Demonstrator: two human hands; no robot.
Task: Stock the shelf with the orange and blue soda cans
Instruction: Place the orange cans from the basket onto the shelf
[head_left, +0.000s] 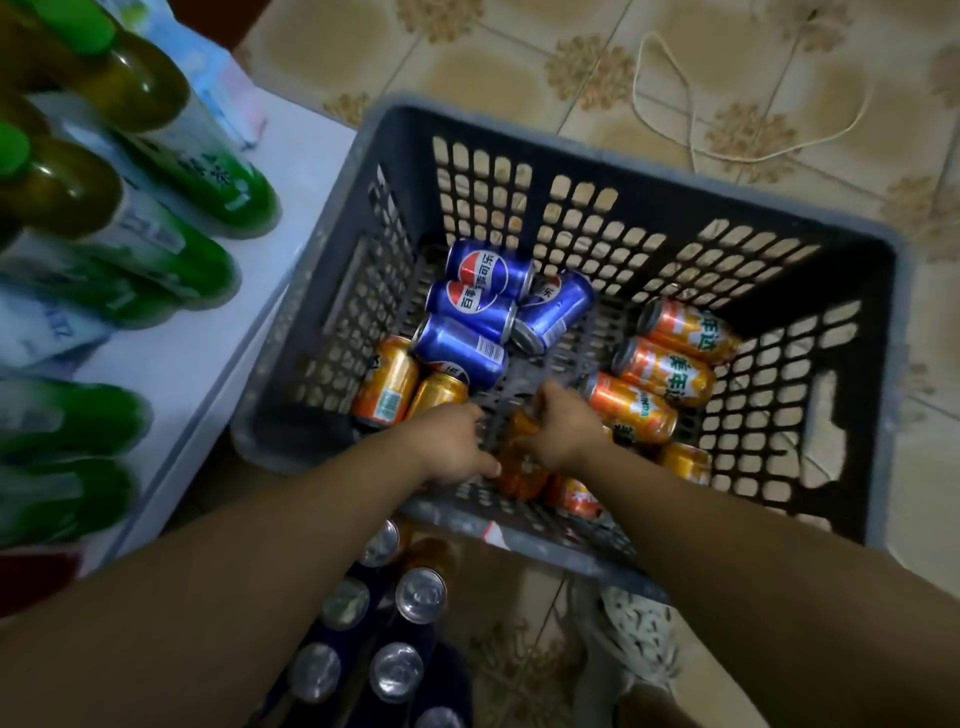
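A dark slatted crate (649, 176) stands on the tiled floor. Inside it, near its front wall, the right hand (563, 426) has its grip closed round the top of an orange can (519, 467). The left hand (449, 441) reaches in just beside that can, fingers curled; I cannot tell whether its grip holds anything. Four blue cans (485, 306) lie toward the crate's back left, with other orange cans (665, 371) along its right side and two in its front left corner. Left of the crate is the white shelf (208, 364) carrying green bottles (171, 260). Upright cans (421, 595) stand outside the crate's front wall.
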